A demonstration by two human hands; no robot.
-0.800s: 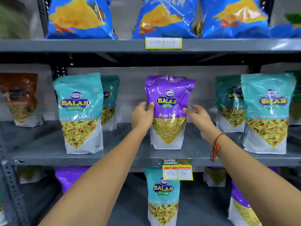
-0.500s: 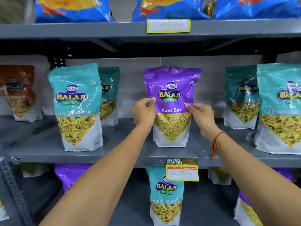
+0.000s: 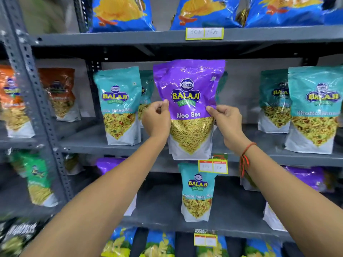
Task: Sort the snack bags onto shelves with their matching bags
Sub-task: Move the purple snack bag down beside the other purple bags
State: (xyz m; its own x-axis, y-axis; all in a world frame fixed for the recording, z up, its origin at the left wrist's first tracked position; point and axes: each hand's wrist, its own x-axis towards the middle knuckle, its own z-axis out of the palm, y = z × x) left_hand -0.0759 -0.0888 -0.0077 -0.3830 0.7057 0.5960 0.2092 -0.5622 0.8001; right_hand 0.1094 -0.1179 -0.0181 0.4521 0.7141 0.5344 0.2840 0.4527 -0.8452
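Observation:
A purple Aloo Sev bag (image 3: 189,86) hangs in front of the middle shelf (image 3: 278,158), its bottom past the shelf's front edge. My left hand (image 3: 156,119) pinches its left side and my right hand (image 3: 227,121) pinches its right side. Teal Khatta Mitha Mix bags stand on that shelf at the left (image 3: 119,104) and right (image 3: 315,108). On the shelf below (image 3: 157,216), a teal bag (image 3: 197,191) stands between purple bags at the left (image 3: 107,164) and right (image 3: 306,177).
Blue chip bags (image 3: 120,13) fill the top shelf. Orange bags (image 3: 59,93) stand in the unit to the left, beyond a grey perforated upright (image 3: 37,101). Yellow price tags (image 3: 213,166) hang on the shelf edges. Blue and yellow bags (image 3: 157,245) sit at the bottom.
Both hands closed on the purple bag, lifted it off the middle shelf and drew it toward me. The view has shifted right and down.

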